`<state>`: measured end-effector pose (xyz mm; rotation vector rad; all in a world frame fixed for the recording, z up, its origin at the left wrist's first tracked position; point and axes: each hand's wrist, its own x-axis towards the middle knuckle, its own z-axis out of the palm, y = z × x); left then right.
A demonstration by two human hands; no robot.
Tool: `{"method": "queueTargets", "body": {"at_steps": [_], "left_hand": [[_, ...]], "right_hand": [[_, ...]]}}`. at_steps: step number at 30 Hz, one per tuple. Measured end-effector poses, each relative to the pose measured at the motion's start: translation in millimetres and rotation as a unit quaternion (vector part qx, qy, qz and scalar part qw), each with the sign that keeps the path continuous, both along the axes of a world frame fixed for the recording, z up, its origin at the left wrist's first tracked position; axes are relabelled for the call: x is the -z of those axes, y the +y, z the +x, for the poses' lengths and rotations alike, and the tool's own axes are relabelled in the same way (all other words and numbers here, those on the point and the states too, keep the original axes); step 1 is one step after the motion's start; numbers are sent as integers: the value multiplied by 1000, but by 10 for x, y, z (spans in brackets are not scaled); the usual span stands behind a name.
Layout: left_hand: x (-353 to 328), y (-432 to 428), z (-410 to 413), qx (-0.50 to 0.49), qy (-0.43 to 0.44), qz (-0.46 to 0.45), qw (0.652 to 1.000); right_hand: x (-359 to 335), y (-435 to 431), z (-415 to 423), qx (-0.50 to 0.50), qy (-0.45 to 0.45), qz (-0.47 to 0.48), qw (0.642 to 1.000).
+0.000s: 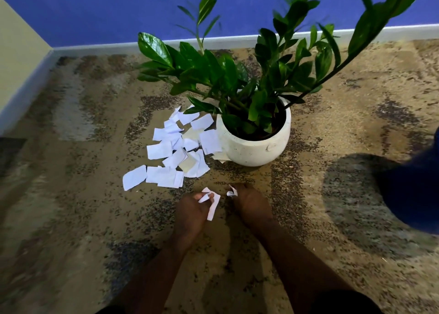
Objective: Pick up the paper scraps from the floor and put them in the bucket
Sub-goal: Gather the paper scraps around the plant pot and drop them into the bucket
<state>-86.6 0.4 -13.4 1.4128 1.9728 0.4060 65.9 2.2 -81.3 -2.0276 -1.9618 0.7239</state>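
Hands are pinching scraps, left hand on a long strip, right hand on a crumpled bit, while the pile is lying beside the planter; the strip, loosely held, could slip before reaching what is possibly the bucket.

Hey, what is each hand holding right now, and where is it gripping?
The left hand pinches white paper scraps near their upper ends between its fingertips; one strip hangs down. The right hand holds a small crumpled scrap at its fingertips.
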Motion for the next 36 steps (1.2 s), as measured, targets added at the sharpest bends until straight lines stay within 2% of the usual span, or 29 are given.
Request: {"method": "queueTargets", "body": {"at_steps": [2, 4, 7, 9, 11, 13, 16, 18, 21, 23, 29, 31, 33, 35, 36], "left_hand": [[-110, 9, 39, 9, 1, -7, 1000], [-228, 7, 120, 32, -3, -7, 999], [-462, -20, 425, 83, -30, -26, 996], [-662, -49, 747, 118, -52, -25, 991], [-933, -99, 1158, 163, -77, 16, 983], [-1277, -176, 1643, 203, -145, 90, 964], [-1781, -241, 2337, 258, -217, 181, 924], [-1983, -275, 2837, 299, -212, 187, 912], [-2046, -278, 3436, 388, -158, 163, 893], [-2024, -240, 3643, 431, -123, 140, 883], [-1890, -329, 3641, 513, -97, 88, 849], [-1824, -390, 3415, 486, -135, 104, 857], [-1680, -414, 3050, 430, -172, 159, 872], [-1446, -472, 2630, 385, -190, 191, 883], [-1295, -493, 2378, 369, -180, 197, 890]], "right_hand": [[-40, 66, 65, -36, 5, -32, 999], [-194, 32, 157, -47, 49, -62, 996], [-626, -272, 479, 99, 161, -11, 982], [-974, -529, 792, 180, 185, 45, 965], [-1378, -775, 1183, 244, 169, 77, 952], [-1881, -1003, 1629, 298, 130, 115, 939], [-2456, -1190, 2280, 356, -14, 186, 916], [-2637, -1211, 2681, 379, -42, 167, 909], [-2679, -1138, 3024, 403, -22, 80, 911], [-2635, -1129, 3090, 422, -13, 57, 905], [-2540, -1249, 2794, 412, -39, 169, 895], [-2485, -1272, 2573, 389, -30, 225, 893], [-2392, -1257, 2284, 355, -25, 269, 895], [-2243, -1227, 1948, 332, -20, 256, 907], [-2150, -1182, 1734, 329, 11, 237, 914]]}}
